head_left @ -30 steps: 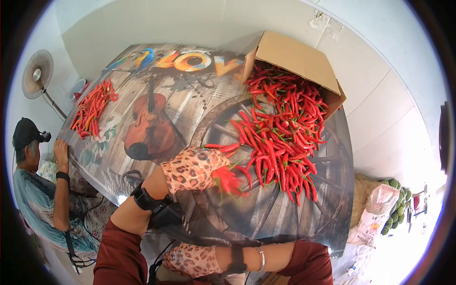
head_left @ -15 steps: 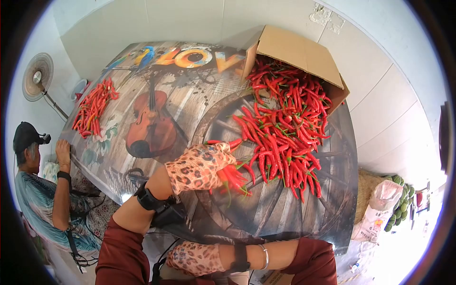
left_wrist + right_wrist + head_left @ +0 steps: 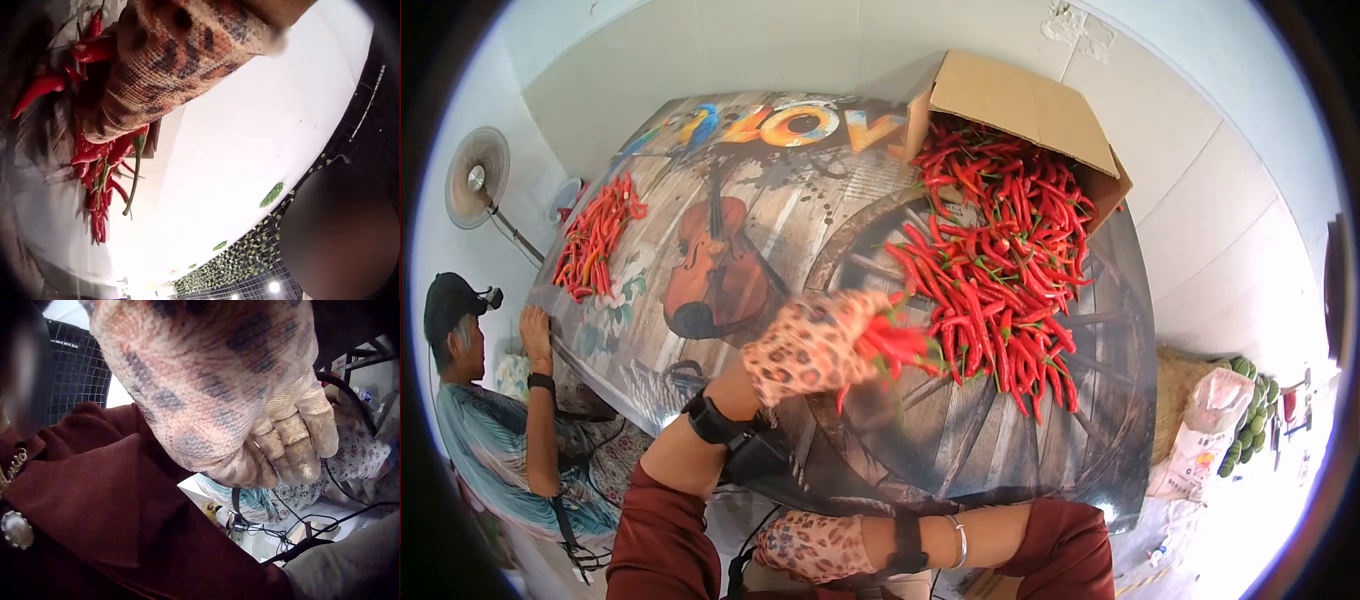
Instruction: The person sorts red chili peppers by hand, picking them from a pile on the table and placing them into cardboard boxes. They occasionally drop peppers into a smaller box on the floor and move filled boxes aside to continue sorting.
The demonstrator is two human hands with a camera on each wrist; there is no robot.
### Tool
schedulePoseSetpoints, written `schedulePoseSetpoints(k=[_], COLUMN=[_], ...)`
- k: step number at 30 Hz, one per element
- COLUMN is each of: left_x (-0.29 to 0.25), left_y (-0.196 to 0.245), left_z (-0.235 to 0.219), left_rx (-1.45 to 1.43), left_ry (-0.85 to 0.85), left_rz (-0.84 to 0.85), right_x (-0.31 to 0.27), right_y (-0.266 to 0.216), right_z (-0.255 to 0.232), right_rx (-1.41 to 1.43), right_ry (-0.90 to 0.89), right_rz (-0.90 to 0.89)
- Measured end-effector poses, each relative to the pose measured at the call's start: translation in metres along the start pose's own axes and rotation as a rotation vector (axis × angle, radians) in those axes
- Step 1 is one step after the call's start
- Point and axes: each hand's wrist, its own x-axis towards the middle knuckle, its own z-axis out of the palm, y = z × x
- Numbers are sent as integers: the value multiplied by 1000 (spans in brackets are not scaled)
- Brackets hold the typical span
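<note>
My left hand (image 3: 812,348), in a leopard-print glove, grips a bunch of red chili peppers (image 3: 903,346) over the table, left of the main chili pile (image 3: 1010,290). In the left wrist view, green-stemmed chilies (image 3: 117,150) show below the gloved hand (image 3: 169,65); its fingertips are mostly hidden. One chili (image 3: 842,399) pokes out below the glove on the table. At the table's near side, low by my body, my right hand (image 3: 815,547) wears a matching glove. Its stained fingers (image 3: 290,440) are loosely bent and hold nothing in the right wrist view.
A cardboard box (image 3: 1025,105) lies on its side at the back right, chilies spilling from its mouth. A smaller chili heap (image 3: 598,240) sits at the table's (image 3: 920,460) far left. Another person (image 3: 495,420) is at the left edge. Right of the table stands a sack (image 3: 1190,460).
My left hand has turned with its bunch: the chilies, which pointed down toward the near edge, now point right. The head view has shifted slightly. My right hand stays in place.
</note>
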Motion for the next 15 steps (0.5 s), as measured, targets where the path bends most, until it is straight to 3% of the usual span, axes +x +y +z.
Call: schedulePoseSetpoints(k=[2, 3, 5, 10, 11, 13, 15], left_x=[2, 2, 1, 11, 11, 12, 11], left_y=[-24, -27, -28, -45, -45, -47, -56], left_z=[2, 3, -1, 13, 15, 20, 29], left_rx=[-544, -532, 33, -37, 6, 57, -81], left_ry=[132, 121, 290, 199, 190, 174, 210], left_rz=[-6, -6, -81, 28, 18, 15, 71], right_x=[-1, 0, 1, -1, 0, 4, 7], right_y=[3, 5, 9, 15, 15, 15, 10], right_z=[-2, 1, 8, 28, 31, 34, 22], right_rx=[46, 101, 212, 496, 497, 70, 236], right_ry=[40, 19, -31, -175, -163, 12, -13], right_rz=[-76, -30, 55, 283, 280, 45, 84])
